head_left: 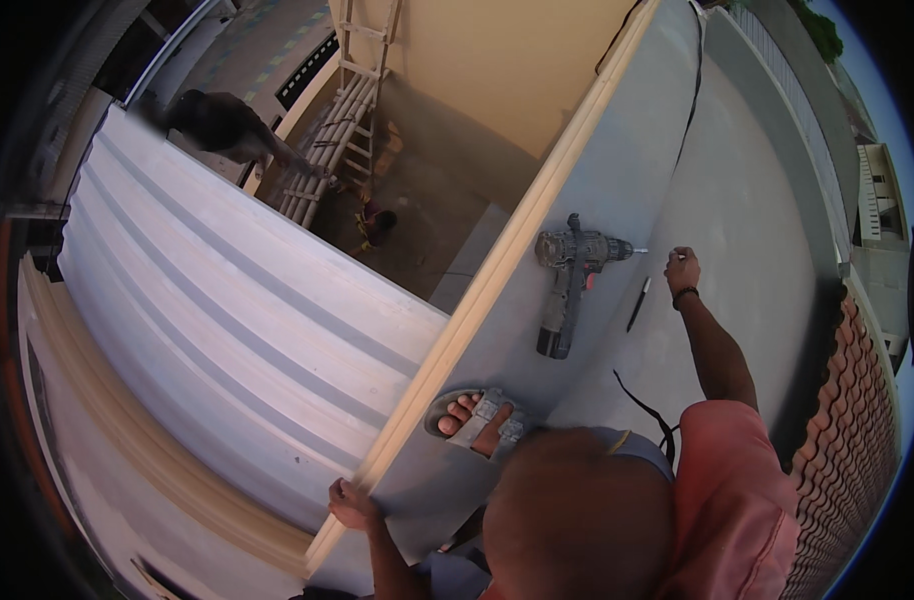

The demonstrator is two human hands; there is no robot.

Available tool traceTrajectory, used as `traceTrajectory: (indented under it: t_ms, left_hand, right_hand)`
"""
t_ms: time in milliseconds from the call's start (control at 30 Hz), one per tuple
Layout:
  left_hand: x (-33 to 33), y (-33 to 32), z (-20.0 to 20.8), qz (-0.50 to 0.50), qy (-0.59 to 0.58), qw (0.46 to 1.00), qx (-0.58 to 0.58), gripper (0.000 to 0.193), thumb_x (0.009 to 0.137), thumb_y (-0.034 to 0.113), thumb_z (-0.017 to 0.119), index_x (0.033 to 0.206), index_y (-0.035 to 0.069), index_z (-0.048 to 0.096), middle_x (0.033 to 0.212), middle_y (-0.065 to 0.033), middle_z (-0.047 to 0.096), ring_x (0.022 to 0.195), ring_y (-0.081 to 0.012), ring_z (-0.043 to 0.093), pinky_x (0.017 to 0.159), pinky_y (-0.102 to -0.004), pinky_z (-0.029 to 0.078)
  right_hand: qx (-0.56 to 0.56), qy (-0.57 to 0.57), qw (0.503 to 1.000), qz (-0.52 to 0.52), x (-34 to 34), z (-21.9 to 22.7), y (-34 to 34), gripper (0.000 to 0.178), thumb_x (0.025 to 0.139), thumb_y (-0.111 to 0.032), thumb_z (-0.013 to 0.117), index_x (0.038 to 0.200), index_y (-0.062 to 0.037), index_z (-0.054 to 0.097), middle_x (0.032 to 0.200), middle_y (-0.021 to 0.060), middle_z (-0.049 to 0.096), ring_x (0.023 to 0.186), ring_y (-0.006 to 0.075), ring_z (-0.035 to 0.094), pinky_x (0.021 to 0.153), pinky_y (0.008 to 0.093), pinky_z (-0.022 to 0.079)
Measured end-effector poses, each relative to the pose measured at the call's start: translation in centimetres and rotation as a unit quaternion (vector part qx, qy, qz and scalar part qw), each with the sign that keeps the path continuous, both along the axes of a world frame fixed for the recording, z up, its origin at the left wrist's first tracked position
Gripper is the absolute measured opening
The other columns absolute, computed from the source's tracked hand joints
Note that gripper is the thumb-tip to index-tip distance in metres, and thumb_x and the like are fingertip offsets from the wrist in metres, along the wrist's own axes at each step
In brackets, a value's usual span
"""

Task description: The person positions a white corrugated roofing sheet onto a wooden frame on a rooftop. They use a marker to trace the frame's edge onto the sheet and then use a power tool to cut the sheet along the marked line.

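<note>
My left hand (352, 505) holds the edge of a long cream trim (477, 295), fingers closed over it at the lower end. On the grey surface, my right hand (682, 270) is closed in a pinch; what lies between the fingertips is too small to name. Just left of those fingers is the bit of a dusty cordless drill (572, 260), which lies on its side, untouched. A dark pen with a pale end (638, 304) rests between the drill and my right wrist. My sandalled foot (477, 420) stands beside the trim.
White ribbed roofing sheets (247, 290) slope left of the trim. Beyond it, a deep drop holds a bamboo ladder (327, 150) and a person (377, 222) far below. Another person (222, 125) leans near the sheets' far edge. A black strap (642, 405) lies near my knee; roof tiles (847, 430) are right.
</note>
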State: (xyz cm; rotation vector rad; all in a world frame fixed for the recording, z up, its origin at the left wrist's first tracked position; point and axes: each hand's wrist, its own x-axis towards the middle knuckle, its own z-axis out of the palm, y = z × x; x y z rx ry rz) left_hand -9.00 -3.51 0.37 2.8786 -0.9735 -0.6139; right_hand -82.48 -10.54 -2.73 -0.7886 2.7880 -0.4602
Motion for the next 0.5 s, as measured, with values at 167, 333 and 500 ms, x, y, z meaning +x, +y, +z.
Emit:
traceTrajectory:
  t_ms: [167,333,500]
  left_hand:
    - [0.2,0.7,-0.7,-0.006,-0.014,1.000,-0.009,0.035,0.085,0.033,0.048,0.099,0.008,0.069,0.091,-0.0137,0.066,0.091,-0.0331,0.057,0.081,-0.0466,0.043]
    - [-0.1,0.2,-0.9,-0.016,0.009,0.999,-0.029,0.031,0.084,0.029,0.051,0.096,0.006,0.069,0.090,-0.0120,0.067,0.091,-0.0317,0.056,0.082,-0.0443,0.044]
    - [-1.0,0.1,-0.1,-0.011,-0.032,0.999,-0.041,0.028,0.083,0.027,0.054,0.093,0.007,0.070,0.087,-0.0121,0.067,0.088,-0.0318,0.057,0.080,-0.0438,0.046]
  right_hand:
    - [-0.008,-0.322,0.946,0.046,17.4,11.7,-5.4,0.048,0.088,-0.047,0.062,0.095,0.0002,0.056,0.076,0.0073,0.058,0.067,0.0155,0.061,0.051,0.0273,0.048]
    - [0.030,-0.414,0.909,-0.046,27.0,11.6,-5.9,0.067,0.079,-0.049,0.073,0.114,-0.0005,0.043,0.100,0.0098,0.055,0.089,0.0181,0.058,0.061,0.0325,0.051]
    - [-0.077,-0.409,0.909,-0.022,26.8,7.3,-6.2,0.047,0.076,-0.023,0.074,0.109,-0.0036,0.047,0.094,0.0065,0.056,0.088,0.0164,0.057,0.076,0.0334,0.049]
